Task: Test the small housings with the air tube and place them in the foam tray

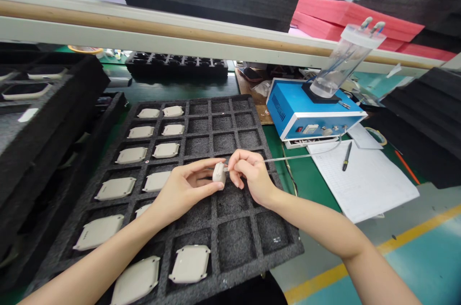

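My left hand (182,189) grips a small beige watch case (219,174) between thumb and fingers, turned on edge above the foam tray. My right hand (252,174) is closed around the end of a thin clear tube (288,158). The tube's tip is at the side of the case; whether it touches is hard to tell. Beneath both hands lies a black foam tray (236,245) divided into square pockets. Beige watch cases like this one (189,263) fill several pockets on its left side.
The tube runs to a blue box machine (306,108) carrying a clear cylinder (336,67). Paper sheets (370,177) with a pen (346,157) lie at right. Stacked foam trays (46,103) stand on the left. A shelf edge (180,38) crosses above the bench.
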Demonstrator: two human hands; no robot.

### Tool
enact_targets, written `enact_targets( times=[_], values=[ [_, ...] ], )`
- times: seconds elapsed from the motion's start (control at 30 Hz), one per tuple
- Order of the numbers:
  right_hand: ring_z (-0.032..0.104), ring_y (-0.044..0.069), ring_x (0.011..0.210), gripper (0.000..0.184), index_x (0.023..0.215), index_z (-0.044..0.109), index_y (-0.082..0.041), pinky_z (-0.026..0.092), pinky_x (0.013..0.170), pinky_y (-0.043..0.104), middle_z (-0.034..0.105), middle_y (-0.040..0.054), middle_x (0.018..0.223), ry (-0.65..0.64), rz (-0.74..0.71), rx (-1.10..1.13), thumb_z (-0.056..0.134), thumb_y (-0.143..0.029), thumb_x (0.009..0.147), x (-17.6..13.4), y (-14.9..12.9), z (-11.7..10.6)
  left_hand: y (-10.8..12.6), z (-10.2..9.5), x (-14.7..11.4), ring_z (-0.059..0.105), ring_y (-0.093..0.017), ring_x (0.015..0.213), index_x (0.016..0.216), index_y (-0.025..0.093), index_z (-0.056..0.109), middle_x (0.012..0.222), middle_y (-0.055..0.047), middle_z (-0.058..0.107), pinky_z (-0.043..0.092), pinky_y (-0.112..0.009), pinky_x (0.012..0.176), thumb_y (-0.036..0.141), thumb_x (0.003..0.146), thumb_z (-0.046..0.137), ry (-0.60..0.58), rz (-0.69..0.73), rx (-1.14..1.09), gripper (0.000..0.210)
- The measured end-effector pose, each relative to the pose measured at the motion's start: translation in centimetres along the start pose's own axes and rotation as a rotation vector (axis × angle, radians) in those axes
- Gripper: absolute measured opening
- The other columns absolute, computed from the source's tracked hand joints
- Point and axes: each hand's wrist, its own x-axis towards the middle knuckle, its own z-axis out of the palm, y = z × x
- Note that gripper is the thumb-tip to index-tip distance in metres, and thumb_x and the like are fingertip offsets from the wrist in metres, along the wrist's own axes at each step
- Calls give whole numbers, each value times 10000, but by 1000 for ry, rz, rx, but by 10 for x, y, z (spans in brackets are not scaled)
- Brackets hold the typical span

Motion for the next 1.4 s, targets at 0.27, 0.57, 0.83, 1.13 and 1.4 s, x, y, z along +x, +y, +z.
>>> enact_targets(
  times=[0.27,0.57,0.83,1.13,1.4],
  values=[
    [340,54,300,97,587,529,-163,237,336,176,473,-68,363,3,4,-3,446,-151,637,0,0,0,-2,0,0,674,-189,903,1051,147,645,960,-46,730,556,-274,828,235,614,770,7,-9,-24,463],
    [341,54,303,97,590,524,-163,239,342,179,469,-68,364,5,6,-18,442,-156,640,0,0,0,-2,0,-1,675,-212,908,1053,149,648,963,-56,727,555,-318,842,248,619,764,3,3,-6,460],
    [343,58,307,99,588,527,-168,240,343,180,470,-69,367,3,9,-19,444,-156,639,0,-1,0,0,0,-1,668,-246,936,1067,149,648,990,-77,721,543,-375,869,280,621,763,1,3,9,479],
    [343,58,309,103,592,532,-166,240,344,180,473,-67,369,4,-2,-19,445,-145,644,0,-1,0,1,0,-1,666,-228,931,1074,150,641,989,-66,719,546,-349,865,284,623,762,0,-12,17,486],
    [345,59,311,104,590,528,-165,245,343,181,472,-65,369,2,-2,-17,442,-140,643,0,-1,0,0,1,-1,665,-231,933,1072,148,640,993,-69,717,547,-356,861,285,618,766,2,-10,6,491]
  ],
)
